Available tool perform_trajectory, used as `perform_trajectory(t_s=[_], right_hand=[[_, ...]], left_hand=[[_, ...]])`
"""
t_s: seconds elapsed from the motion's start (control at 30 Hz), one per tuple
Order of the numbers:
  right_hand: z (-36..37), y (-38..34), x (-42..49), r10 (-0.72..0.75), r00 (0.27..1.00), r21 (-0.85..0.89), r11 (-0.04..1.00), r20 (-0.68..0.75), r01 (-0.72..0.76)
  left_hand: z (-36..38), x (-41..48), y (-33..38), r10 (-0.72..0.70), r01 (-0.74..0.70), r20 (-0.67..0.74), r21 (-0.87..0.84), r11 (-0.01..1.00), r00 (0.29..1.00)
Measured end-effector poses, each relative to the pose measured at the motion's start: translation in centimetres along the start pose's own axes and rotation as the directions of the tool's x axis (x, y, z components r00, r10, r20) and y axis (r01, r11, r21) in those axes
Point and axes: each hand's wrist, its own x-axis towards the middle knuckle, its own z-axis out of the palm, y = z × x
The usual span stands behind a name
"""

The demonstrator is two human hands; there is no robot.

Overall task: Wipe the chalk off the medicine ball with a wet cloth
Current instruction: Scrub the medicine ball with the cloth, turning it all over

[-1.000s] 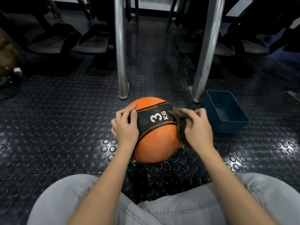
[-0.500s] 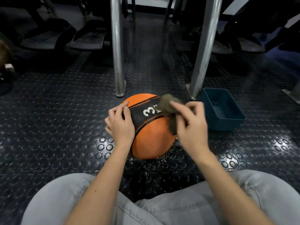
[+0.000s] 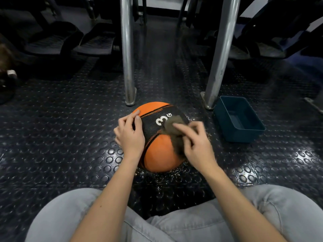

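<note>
The medicine ball [image 3: 160, 152] sits on the studded black rubber floor [image 3: 70, 137], just in front of the person's knees and a little short of the feet of two metal posts. It is orange with a black band [image 3: 150, 126] across its top, and a white "3" and a "G" show on that band. The cloth [image 3: 172, 121], a dull grey-brown, is bunched on the band beside the numeral and trails down the ball's right side. The right hand [image 3: 199, 147] grasps it, fingers [image 3: 180, 127] curled over the bunch and pressing it against the ball; this hand is slightly blurred. The left hand [image 3: 130, 137] rests on the ball's left side, its fingers [image 3: 138, 119] loosely bent over the curve and touching the edge of the band, clasping nothing.

Small bright specks glisten on the floor round the ball's base. To the right of the ball, apart from it, stands a dark blue rectangular tub [image 3: 239, 119], next to the foot of the right post [image 3: 220, 49]; whether it holds anything I cannot tell. The left post [image 3: 127, 49] comes down just beyond the ball. Grey trousers [image 3: 174, 227] fill the near edge of the view. Dark ribbed footplates [image 3: 70, 41] lie far back on the left.
</note>
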Motion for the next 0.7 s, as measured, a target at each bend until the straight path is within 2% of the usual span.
perform_trajectory(t_s=[0.07,0.1,0.13,0.17,0.2,0.27,0.3,0.37,0.4,0.43,0.47,0.5,0.57,0.6,0.63,0.7], right_hand=[[-0.3,1.7,1.2,0.272,0.962,-0.07,0.96,-0.013,-0.272],[-0.9,2.2,1.7,0.366,0.928,-0.097,0.924,-0.069,-0.371],[-1.6,2.2,1.8,0.391,0.91,-0.077,0.912,-0.134,-0.403],[-2.1,1.6,2.0,0.343,0.918,-0.016,0.935,-0.197,-0.353],[-2.1,0.9,1.9,0.242,0.944,0.033,0.97,-0.225,-0.241],[-1.1,-0.1,0.9,0.047,0.991,0.011,0.999,-0.122,-0.046],[-0.6,0.1,0.6,0.045,0.998,0.0,0.999,-0.052,-0.045],[-0.6,1.3,1.5,0.301,0.954,-0.005,0.954,-0.021,-0.301],[-1.0,2.1,2.0,0.423,0.905,-0.019,0.905,-0.057,-0.424],[-1.5,2.4,2.4,0.469,0.876,-0.007,0.881,-0.112,-0.473],[-2.1,2.2,2.6,0.448,0.876,0.039,0.893,-0.178,-0.449],[-2.4,1.7,2.7,0.37,0.902,0.1,0.929,-0.222,-0.356],[-1.9,0.7,2.2,0.154,0.971,0.134,0.982,-0.186,-0.13],[-1.5,0.9,1.6,0.111,0.985,0.121,0.988,-0.136,-0.095],[-1.3,1.4,1.4,0.157,0.983,0.111,0.983,-0.1,-0.145],[-1.8,2.7,1.9,0.406,0.909,0.079,0.913,-0.095,-0.4]], left_hand=[[0.0,0.0,0.0,0.034,-0.034,0.02,0.014,0.999,0.999],[0.1,-0.1,0.0,0.044,-0.045,0.028,0.027,0.999,0.999],[0.2,-0.2,0.0,0.055,-0.056,0.035,0.037,0.998,0.998],[0.3,-0.2,-0.2,0.072,-0.073,0.036,0.041,0.996,0.997],[0.4,-0.3,-0.3,0.088,-0.089,0.039,0.043,0.995,0.995],[0.5,-0.4,-0.4,0.119,-0.122,0.058,0.047,0.991,0.991],[0.5,-0.4,-0.5,0.143,-0.147,0.07,0.047,0.988,0.987],[0.5,-0.5,-0.7,0.199,-0.203,0.082,0.043,0.978,0.977],[0.6,-0.6,-0.8,0.22,-0.224,0.083,0.044,0.974,0.972],[0.7,-0.7,-0.9,0.245,-0.25,0.087,0.048,0.967,0.965],[0.8,-0.8,-1.0,0.275,-0.281,0.101,0.052,0.958,0.956],[0.8,-0.9,-1.1,0.305,-0.313,0.117,0.052,0.948,0.945],[1.0,-0.9,-1.0,0.376,-0.387,0.155,0.047,0.921,0.914],[1.0,-0.9,-0.9,0.415,-0.43,0.181,0.046,0.902,0.891],[0.9,-0.8,-1.0,0.45,-0.468,0.208,0.044,0.883,0.868],[0.7,-0.5,-1.0,0.488,-0.515,0.257,0.046,0.856,0.834]])
